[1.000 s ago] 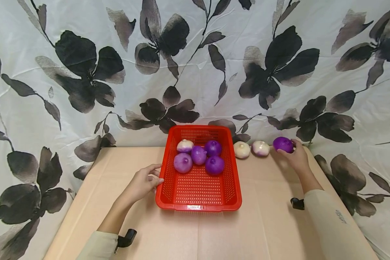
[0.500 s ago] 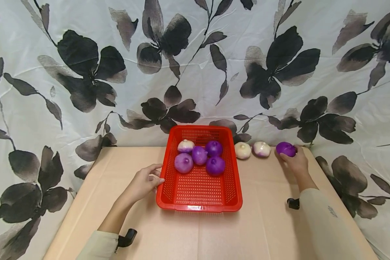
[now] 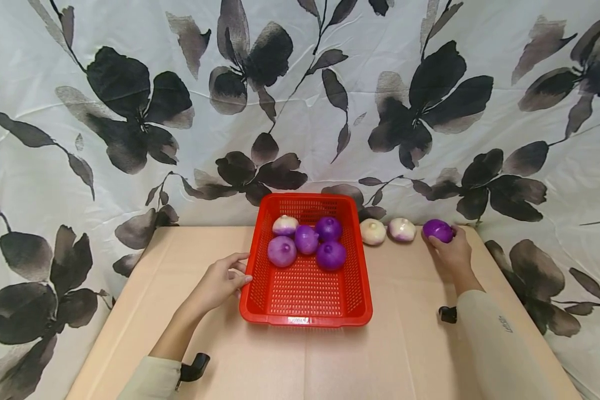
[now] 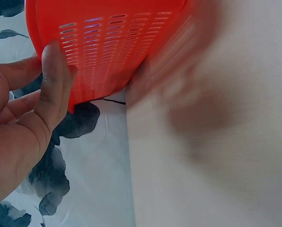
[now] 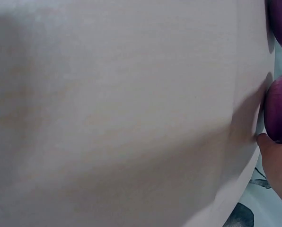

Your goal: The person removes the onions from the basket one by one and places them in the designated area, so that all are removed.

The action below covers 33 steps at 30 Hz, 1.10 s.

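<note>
In the head view, my left hand (image 3: 224,282) holds the left rim of a red plastic basket (image 3: 306,320). Its fingers lie against the basket's outer wall in the left wrist view. Inside the basket sit several onions, mostly purple, such as one purple onion (image 3: 331,255), plus a white-and-purple onion (image 3: 285,225). At the table's back right, my right hand (image 3: 455,251) grips a purple onion (image 3: 436,230) from its right side. The right wrist view catches only part of that hand, its thumb (image 5: 268,144) at the onion's lower side.
Between the basket and the right hand, a white onion (image 3: 372,231) and a white onion with purple patches (image 3: 401,229) stand in a row along the back edge. A floral cloth (image 3: 300,111) hangs behind the table (image 3: 330,366). Both wrists carry small black cameras.
My right hand and forearm have shifted slightly and the gripped onion has turned a little, its tip now out of sight. The left hand and basket stay in place.
</note>
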Motion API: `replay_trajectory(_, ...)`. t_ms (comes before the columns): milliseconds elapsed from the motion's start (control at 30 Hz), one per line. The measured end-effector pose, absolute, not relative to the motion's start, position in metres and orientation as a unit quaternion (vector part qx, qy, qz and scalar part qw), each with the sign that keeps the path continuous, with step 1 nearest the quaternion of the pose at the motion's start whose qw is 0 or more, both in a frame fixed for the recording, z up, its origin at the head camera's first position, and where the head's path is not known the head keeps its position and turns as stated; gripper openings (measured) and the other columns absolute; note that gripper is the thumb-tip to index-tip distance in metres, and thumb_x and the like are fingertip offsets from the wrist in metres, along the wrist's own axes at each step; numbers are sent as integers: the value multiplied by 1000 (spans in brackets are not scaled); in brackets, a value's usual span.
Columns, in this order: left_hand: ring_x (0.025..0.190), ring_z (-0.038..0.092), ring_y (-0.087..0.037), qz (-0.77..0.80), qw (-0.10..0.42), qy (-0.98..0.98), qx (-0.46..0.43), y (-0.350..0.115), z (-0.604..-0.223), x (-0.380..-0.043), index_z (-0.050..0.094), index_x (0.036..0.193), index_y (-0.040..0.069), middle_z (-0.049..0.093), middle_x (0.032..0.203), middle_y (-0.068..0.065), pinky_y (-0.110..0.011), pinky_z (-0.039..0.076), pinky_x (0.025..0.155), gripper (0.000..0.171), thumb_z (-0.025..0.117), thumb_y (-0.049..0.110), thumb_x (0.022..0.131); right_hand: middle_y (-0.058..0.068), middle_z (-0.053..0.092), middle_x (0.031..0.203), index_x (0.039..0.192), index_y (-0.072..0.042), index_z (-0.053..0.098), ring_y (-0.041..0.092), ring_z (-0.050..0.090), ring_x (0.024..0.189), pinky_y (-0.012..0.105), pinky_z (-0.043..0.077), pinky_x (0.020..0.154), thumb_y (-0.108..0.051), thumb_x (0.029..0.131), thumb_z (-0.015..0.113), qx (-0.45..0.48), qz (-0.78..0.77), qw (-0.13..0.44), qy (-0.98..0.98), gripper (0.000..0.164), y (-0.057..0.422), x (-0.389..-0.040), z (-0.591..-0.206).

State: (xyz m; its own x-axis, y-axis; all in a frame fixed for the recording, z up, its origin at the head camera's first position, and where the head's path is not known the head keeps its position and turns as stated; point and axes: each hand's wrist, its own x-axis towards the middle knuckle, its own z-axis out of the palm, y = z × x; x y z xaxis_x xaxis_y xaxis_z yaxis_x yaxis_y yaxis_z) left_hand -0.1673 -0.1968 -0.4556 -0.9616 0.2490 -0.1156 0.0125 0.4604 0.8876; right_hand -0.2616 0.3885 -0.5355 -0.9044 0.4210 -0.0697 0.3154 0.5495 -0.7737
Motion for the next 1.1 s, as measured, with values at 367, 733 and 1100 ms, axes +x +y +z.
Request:
replay_trajectory(367, 69, 66, -19, 515, 116, 846, 71, -197, -456, -168, 47, 149, -4, 65, 111, -22, -45, 63, 62, 60, 70, -4, 93, 36, 22, 164, 162, 5, 9, 52, 28, 150, 60, 27, 125, -32, 103, 60, -205, 426, 48, -880, 86, 390, -265, -535)
replay_trajectory(733, 71, 67, -19, 520, 118, 843, 73, -196, -456, -168, 47, 148, -5, 64, 112, -22, -35, 63, 58, 60, 70, -4, 93, 39, 22, 161, 161, 7, 9, 55, 29, 148, 62, 28, 123, -30, 105, 57, -191, 416, 43, -888, 83, 391, -267, -533)
replay_trajectory(1100, 71, 67, -19, 517, 118, 845, 73, -197, -457, -167, 47, 149, -4, 65, 112, -21, -45, 64, 62, 61, 71, -3, 93, 39, 23, 161, 160, 8, 10, 55, 30, 148, 62, 27, 123, -32, 105, 57, -187, 409, 47, -892, 83, 392, -263, -534)
